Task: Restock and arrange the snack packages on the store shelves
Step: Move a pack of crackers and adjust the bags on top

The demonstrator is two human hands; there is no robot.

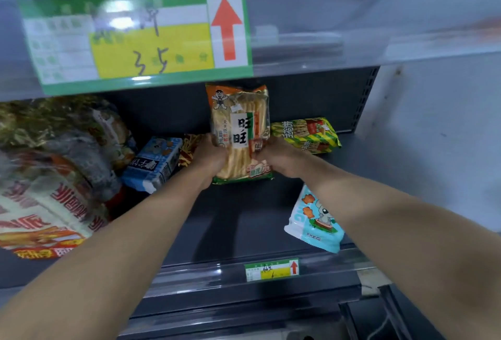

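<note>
— Grip on the rice cracker bag [240,133]: how is it seen?

— The bag is held upright towards the back of the shelf [244,220]. Whether its lower edge is set down on the shelf cannot be told. It is gripped low down from both sides: the left hand [210,154] is curled on its left edge, the right hand [276,156] on its right edge. The fingers are clamped on the wrapper, though most fingertips are hidden behind the bag.

— What is made out around the bag?

— Just left of it, a blue pack [154,162] is laid down, and a red-and-yellow pack [189,147] is mostly covered by the left hand. Further left, large bags [46,204] are blurred and cut off by the frame edge. Right of the bag, a yellow-green striped pack [306,135] is laid flat. Nearer the front, a pale blue pack [311,220] is partly hidden by the right forearm. Above the bag, a green-and-yellow price label [135,39] is blurred, its handwriting hardly legible. Below the bag, a small price tag [272,269] is fixed on the shelf's front rail.
</note>
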